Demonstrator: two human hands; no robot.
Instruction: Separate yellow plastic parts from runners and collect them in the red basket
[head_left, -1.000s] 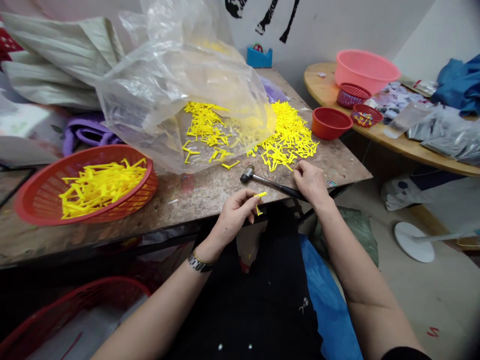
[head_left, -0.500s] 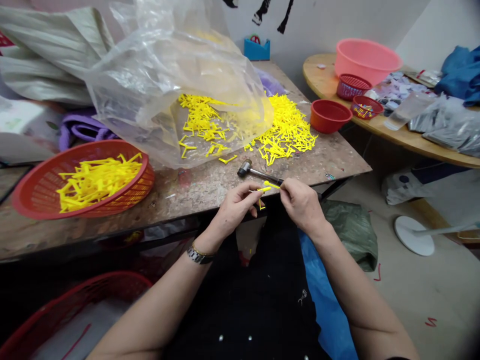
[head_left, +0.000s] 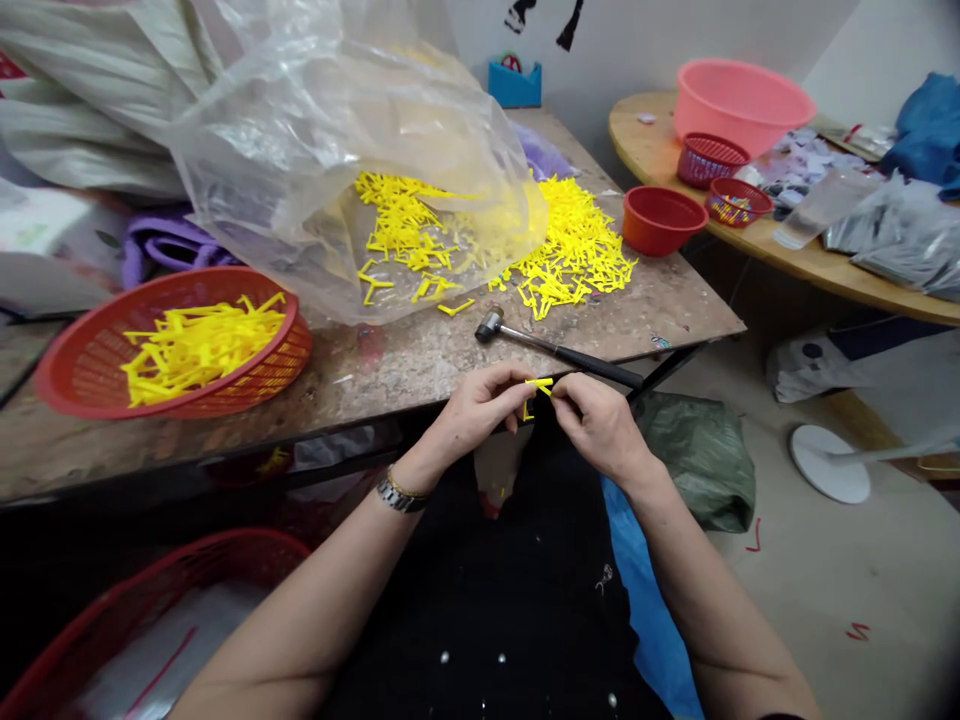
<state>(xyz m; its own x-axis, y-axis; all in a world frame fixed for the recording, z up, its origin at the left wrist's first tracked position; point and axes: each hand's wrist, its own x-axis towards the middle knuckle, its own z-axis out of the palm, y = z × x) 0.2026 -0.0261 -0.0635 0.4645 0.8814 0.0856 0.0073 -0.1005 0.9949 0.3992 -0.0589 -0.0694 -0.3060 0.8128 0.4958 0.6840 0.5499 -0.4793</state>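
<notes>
My left hand (head_left: pixel 484 405) pinches a small yellow plastic piece (head_left: pixel 538 384) in front of the table edge. Close against it, the fingertips of my right hand (head_left: pixel 600 420) are closed on a second yellow piece, mostly hidden by the fingers. The two pieces meet or overlap between my hands; whether they are joined I cannot tell. A hammer (head_left: pixel 559 350) with a black grip lies just beyond my hands on the table. Behind it is a heap of loose yellow plastic pieces (head_left: pixel 574 250), partly under a clear plastic bag (head_left: pixel 292 170).
A red basket (head_left: pixel 75 365) of yellow pieces stands on the table (head_left: pixel 360 385) at left. A red bowl (head_left: pixel 664 222) sits at its right corner, a blue tape dispenser (head_left: pixel 515 85) at the back. The round table (head_left: pixel 637 130) at right holds a pink basin (head_left: pixel 739 100) and smaller baskets.
My right hand has moved slightly down, uncovering the hammer's grip. The yellow pieces, apart before, now meet between my fingertips. The view has shifted a little.
</notes>
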